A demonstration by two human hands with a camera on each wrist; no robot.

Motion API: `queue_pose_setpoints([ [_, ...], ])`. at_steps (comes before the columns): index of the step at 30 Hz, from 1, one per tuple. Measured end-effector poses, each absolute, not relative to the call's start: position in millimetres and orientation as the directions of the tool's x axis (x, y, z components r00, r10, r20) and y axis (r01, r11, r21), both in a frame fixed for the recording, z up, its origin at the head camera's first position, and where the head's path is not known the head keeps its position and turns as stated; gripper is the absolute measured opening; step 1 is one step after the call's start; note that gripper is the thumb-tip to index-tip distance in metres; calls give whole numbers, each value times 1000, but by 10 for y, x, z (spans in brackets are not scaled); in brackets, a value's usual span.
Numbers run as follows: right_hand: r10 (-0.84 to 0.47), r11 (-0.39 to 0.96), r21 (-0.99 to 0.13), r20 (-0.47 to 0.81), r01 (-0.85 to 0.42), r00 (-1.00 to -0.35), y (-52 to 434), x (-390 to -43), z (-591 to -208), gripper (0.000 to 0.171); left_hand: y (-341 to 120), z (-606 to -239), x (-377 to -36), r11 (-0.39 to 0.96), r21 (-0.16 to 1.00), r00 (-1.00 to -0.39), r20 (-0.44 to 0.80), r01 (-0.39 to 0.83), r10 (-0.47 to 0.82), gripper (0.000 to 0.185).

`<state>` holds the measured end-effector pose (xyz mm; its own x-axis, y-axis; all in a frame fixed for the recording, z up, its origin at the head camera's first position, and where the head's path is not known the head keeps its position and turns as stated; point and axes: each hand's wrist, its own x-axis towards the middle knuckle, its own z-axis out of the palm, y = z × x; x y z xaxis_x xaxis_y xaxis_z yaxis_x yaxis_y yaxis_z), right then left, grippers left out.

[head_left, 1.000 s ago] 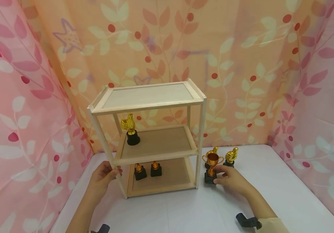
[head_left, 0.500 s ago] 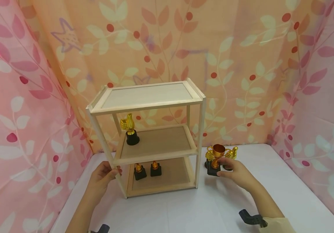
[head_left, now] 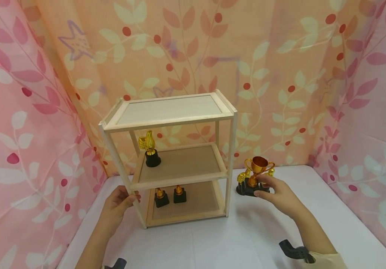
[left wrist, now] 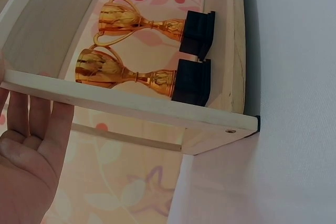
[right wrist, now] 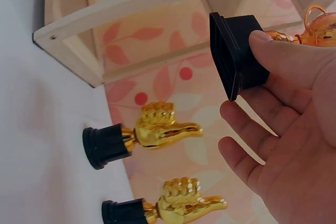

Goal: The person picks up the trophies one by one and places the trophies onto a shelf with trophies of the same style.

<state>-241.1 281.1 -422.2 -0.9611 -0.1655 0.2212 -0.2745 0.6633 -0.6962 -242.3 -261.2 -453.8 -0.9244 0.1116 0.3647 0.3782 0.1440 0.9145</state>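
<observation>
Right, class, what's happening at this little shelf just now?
A person's right hand holds a gold cup trophy by its black base, lifted off the table. Two thumbs-up trophies stand on the table behind it. The left hand grips the wooden shelf at its front post. The shelf already has one thumbs-up trophy in the middle and two cups at the bottom.

We see a small gold trophy cup (head_left: 259,166) with two handles on a black square base, upright, lifted off the white table, just right of the wooden shelf (head_left: 169,123) and in front of two thumbs-up trophies (right wrist: 142,132).
</observation>
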Motion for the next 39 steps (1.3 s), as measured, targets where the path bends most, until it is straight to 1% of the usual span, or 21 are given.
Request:
queue_pose_setpoints([
  [7, -163, 661, -699, 223, -274, -961, 2774, -2312, -4087, 63, -2603, -4535, -2423, 133, 916, -924, 365, 378, 111, 25],
  [13, -179, 631, -721, 225, -287, -958, 2743, -2213, -3986, 62, -2593, -4520, -2417, 133, 920, -928, 356, 368, 109, 25],
  [23, -223, 567, -745, 270, -350, -937, 2663, -2091, -3876, 50, -2601, -4525, -2416, 130, 917, -924, 365, 378, 112, 25],
  [33, -291, 516, -747, 307, -419, -906, 2454, -2018, -3889, 44, -2601, -4524, -2422, 126, 916, -923, 368, 381, 113, 25],
  [36, -323, 488, -750, 321, -448, -890, 2375, -2024, -3915, 40, -2603, -4525, -2425, 124, 916, -922, 369, 382, 115, 26],
  [39, -359, 457, -760, 317, -462, -878, 2294, -2025, -3946, 40, -2608, -4532, -2429, 123, 916, -922, 370, 382, 113, 25],
])
